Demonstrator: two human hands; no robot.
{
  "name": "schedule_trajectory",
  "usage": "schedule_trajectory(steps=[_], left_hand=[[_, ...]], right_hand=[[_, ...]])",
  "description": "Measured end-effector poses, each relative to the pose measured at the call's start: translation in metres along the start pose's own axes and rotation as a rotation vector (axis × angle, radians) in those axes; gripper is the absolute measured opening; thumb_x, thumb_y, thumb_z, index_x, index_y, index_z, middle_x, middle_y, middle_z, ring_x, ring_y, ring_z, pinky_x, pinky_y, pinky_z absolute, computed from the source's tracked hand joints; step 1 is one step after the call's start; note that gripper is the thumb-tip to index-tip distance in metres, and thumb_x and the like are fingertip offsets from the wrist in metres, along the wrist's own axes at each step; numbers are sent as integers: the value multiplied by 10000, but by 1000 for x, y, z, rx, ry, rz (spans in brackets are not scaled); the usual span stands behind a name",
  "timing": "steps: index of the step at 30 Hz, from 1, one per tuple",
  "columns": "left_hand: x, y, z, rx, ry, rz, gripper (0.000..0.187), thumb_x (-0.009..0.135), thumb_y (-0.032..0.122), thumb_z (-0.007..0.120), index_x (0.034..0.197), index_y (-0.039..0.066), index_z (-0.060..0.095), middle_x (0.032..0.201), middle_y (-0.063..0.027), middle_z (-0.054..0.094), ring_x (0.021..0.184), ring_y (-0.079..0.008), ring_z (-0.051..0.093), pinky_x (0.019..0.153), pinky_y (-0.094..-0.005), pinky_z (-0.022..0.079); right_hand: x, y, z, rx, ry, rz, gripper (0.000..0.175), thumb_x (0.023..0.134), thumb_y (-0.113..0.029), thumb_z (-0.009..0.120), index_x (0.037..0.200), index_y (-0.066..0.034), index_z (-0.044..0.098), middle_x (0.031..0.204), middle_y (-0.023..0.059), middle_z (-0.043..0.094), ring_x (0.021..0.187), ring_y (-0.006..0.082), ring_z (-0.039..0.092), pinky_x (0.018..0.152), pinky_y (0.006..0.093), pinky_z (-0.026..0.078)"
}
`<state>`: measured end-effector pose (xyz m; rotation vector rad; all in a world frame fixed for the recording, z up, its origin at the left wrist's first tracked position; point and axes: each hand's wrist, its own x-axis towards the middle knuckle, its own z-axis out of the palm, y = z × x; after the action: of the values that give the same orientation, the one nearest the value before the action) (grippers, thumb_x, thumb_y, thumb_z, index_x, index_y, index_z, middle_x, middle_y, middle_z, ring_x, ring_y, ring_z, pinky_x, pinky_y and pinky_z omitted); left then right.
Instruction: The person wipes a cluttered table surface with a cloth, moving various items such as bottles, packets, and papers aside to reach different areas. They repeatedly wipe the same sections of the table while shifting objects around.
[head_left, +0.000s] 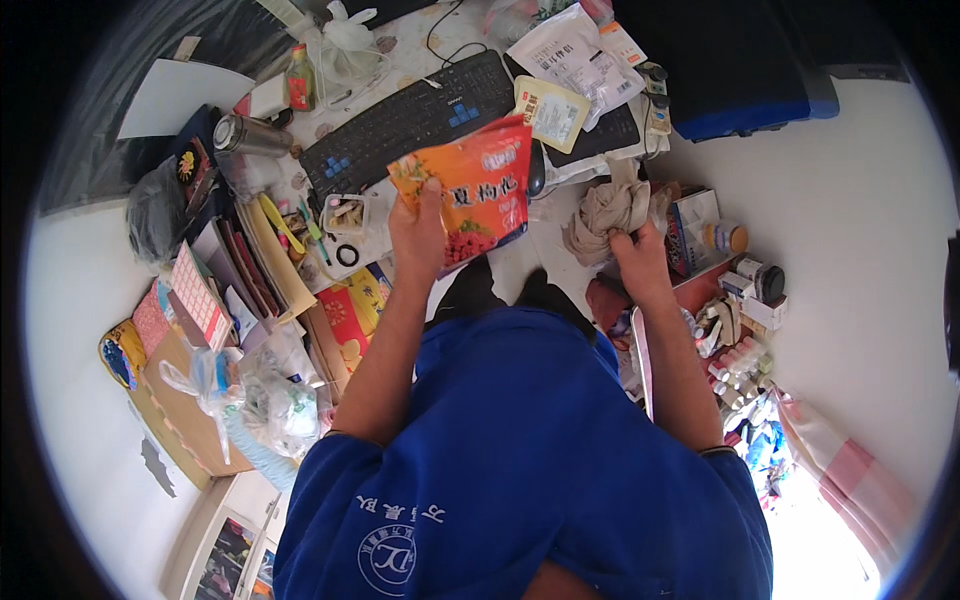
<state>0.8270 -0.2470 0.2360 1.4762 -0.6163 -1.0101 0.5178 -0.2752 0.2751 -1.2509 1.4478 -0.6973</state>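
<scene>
My left hand (418, 232) grips the left side of a red and orange food pouch (487, 187), thumb across its front. The pouch bears writing and a picture of red berries, and its upper part overlaps the lower edge of a black keyboard (412, 112). To the right, my right hand (641, 259) holds a crumpled beige cloth (604, 217) by its lower side. Beyond the hands, a small cream packet (551, 116) and a larger white pouch (577, 60) lie over a dark laptop-like surface. Part of a black mouse (535, 176) shows beside the red pouch.
On the left stand a steel flask (251, 136), a sauce bottle (300, 79), a small plastic box (346, 215) and upright folders (274, 262). Jars and boxes crowd a red shelf at right, including a lidded jar (725, 237). Plastic bags (281, 409) hang lower left.
</scene>
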Motion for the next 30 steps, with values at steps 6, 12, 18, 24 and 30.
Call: schedule_trajectory(steps=[6, 12, 18, 24, 30], left_hand=[[72, 0, 13, 1, 79, 47, 281, 1098, 211, 554, 1228, -17, 653, 1123, -42, 711, 994, -96, 622, 895, -285, 503], [74, 21, 18, 135, 107, 44, 241, 1091, 192, 577, 1200, 0, 674, 1102, -10, 710, 980, -81, 617, 866, -263, 496], [19, 90, 16, 150, -143, -49, 245, 1095, 227, 586, 1186, 26, 693, 1053, 1, 730, 931, -53, 637, 815, -242, 514], [15, 99, 45, -221, -222, -38, 268, 1104, 262, 570, 1205, 51, 700, 1055, -7, 740, 929, -77, 682, 822, -266, 558], [35, 81, 50, -501, -421, -73, 275, 1122, 257, 511, 1265, 71, 655, 1103, -33, 727, 956, -145, 710, 846, -313, 588]], right_hand=[[35, -9, -4, -22, -87, 49, 312, 954, -98, 612, 1246, -4, 666, 1110, 71, 724, 1041, 160, 654, 945, 336, 516], [58, -15, 3, 115, -172, 136, 312, 979, -110, 602, 1259, 13, 660, 1179, 68, 712, 1077, 148, 633, 977, 321, 491], [102, -55, -7, 329, -337, 29, 325, 963, -107, 600, 1266, -8, 660, 1173, 50, 705, 1062, 142, 636, 941, 328, 518], [82, -78, 12, 446, -888, 47, 368, 928, -92, 592, 1282, -15, 653, 1141, 51, 717, 1051, 131, 644, 931, 323, 517], [80, -62, 7, 224, -706, 143, 362, 948, -97, 596, 1291, 16, 619, 1140, 121, 720, 1025, 179, 666, 935, 354, 529]])
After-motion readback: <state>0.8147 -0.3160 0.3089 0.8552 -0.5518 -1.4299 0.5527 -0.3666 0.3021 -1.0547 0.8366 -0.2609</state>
